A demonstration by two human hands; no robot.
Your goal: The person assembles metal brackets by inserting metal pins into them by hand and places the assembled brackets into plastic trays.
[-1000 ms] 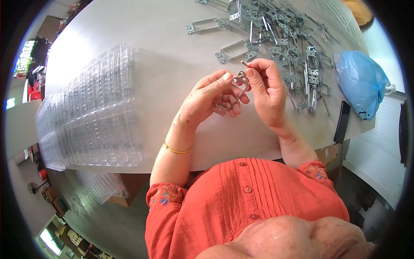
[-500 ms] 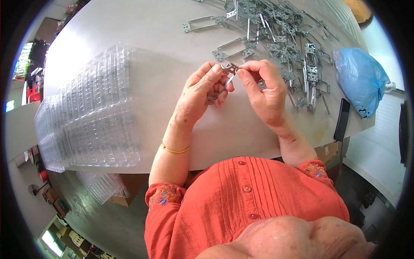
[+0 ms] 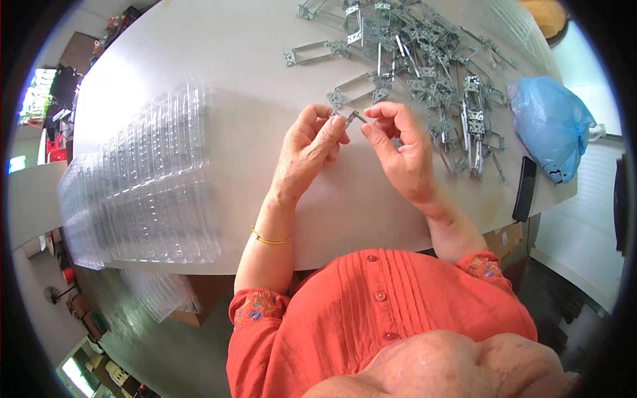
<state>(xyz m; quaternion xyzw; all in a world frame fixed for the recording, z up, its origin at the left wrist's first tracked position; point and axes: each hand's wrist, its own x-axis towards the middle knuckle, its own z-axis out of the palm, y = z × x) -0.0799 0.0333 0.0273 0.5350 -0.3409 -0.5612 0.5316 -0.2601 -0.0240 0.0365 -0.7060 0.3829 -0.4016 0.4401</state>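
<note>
A small metal bracket point(image 3: 353, 117) is held up between my two hands above the table. My left hand point(image 3: 312, 142) pinches it between thumb and fingers, which hide much of it. At the bracket's other end are the thumb and forefinger of my right hand point(image 3: 403, 151), closed around its tip. Just beyond my hands lies a heap of grey metal bracket assemblies point(image 3: 431, 86). One longer metal assembly point(image 3: 473, 123) lies at the right side of the heap.
Stacked clear plastic trays point(image 3: 146, 192) cover the left of the white table point(image 3: 265, 79). To the right are a blue plastic bag point(image 3: 554, 126) and a black phone point(image 3: 524, 189) near the edge. More clear trays point(image 3: 162, 292) sit below the table, by a cardboard box.
The bracket has been turned in my fingers, so its holed flat face no longer shows and it looks narrower. The view has shifted slightly, and the table things appear lower.
</note>
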